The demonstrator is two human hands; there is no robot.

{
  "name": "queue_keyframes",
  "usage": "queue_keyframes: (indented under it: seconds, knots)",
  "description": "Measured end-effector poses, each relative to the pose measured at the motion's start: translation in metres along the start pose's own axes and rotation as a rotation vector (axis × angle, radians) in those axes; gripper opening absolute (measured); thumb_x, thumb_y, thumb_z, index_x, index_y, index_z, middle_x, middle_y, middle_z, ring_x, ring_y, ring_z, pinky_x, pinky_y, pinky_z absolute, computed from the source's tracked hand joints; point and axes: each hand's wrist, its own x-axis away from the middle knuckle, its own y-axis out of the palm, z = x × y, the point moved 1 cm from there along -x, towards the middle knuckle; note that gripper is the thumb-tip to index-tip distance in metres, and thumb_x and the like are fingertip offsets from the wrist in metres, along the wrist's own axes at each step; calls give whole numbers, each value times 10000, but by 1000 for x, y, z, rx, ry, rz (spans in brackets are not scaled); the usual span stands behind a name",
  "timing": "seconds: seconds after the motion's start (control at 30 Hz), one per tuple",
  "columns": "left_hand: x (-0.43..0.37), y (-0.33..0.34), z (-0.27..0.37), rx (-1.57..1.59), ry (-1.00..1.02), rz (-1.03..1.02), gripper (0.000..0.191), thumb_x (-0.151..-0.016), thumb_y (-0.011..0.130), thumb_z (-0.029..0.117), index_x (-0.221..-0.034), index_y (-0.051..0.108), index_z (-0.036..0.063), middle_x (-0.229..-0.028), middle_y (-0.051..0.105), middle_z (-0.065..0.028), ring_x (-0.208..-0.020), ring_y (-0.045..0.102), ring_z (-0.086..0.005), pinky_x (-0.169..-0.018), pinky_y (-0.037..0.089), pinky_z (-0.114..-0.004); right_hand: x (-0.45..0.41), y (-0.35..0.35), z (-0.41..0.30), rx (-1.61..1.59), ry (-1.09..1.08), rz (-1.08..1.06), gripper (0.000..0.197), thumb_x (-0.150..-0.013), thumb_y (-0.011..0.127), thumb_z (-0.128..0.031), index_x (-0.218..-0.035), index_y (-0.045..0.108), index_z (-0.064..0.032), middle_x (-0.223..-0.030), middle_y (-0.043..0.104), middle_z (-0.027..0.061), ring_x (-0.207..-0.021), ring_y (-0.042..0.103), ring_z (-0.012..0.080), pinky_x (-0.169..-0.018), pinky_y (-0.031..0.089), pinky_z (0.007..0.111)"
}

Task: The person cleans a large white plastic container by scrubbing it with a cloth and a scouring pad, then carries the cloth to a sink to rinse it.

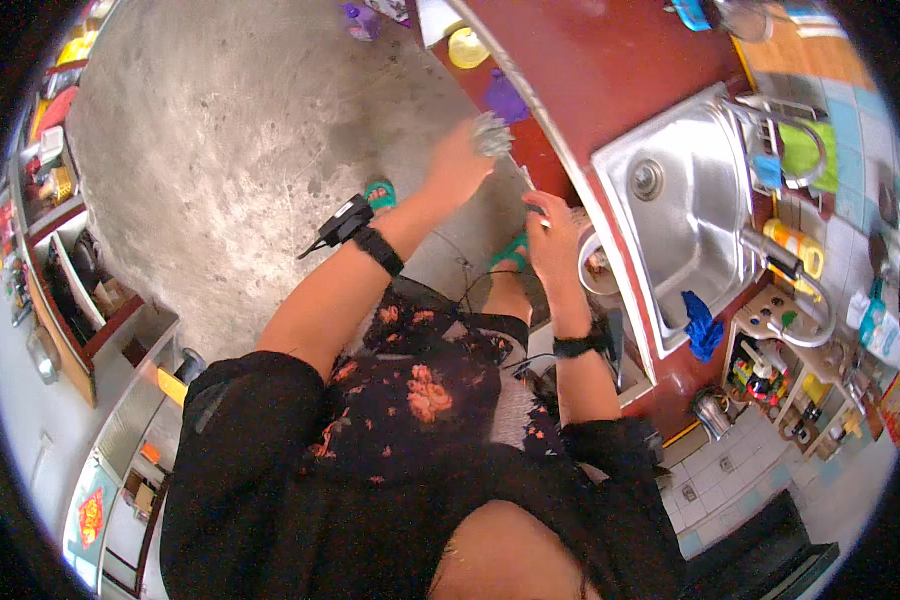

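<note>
My left hand (459, 169), blurred, is closed around a crumpled silvery-grey scourer (493, 135), possibly steel wool. It is in front of the dark red cabinet front (538, 154), below the counter edge. To its right, my right hand (553, 236) has its fingers bent beside the cabinet opening. A small dark and white thing (540, 215) shows at those fingers, and whether they grip it is unclear. Just beyond the fingertips is a thin whitish edge (526, 177). A white-rimmed bucket (586, 274) stands beside my right wrist, partly under the counter.
A steel sink (690, 180) is set into the red countertop (570, 52), with a blue cloth (701, 326) at its rim. Purple bottles (506, 96) and a yellow round container (467, 48) are by the cabinet. Shelves (82, 277) line the far left of the concrete floor (217, 150).
</note>
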Motion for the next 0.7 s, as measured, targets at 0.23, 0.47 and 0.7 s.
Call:
queue_keyframes:
  seconds: [0.23,0.47,0.7]
  knots:
    - [-64,-46,-157,-119,-52,100,674,-722,746,229,-1293,466,4,-1082,633,-212,-992,615,-353,-855,484,-406,-107,168,85,0,201,-126,226,-879,535,-109,-1085,620,-77,-1016,650,114,-962,626,297,-825,504,375]
    - [-121,-17,-244,223,-244,57,712,-726,789,311,-1285,469,6,-992,649,-170,-802,631,-239,-732,497,-338,-214,208,211,115,325,150,288,-862,601,-175,-1129,593,-68,-1025,641,150,-979,596,359,-880,465,431]
    - [-181,31,-307,225,-155,92,522,-774,742,251,-1179,533,-4,-962,672,-159,-826,660,-254,-750,502,-336,-302,216,256,549,-62,460,639,-781,716,-239,-1287,420,16,-1232,446,232,-1130,460,428,-967,409,460]
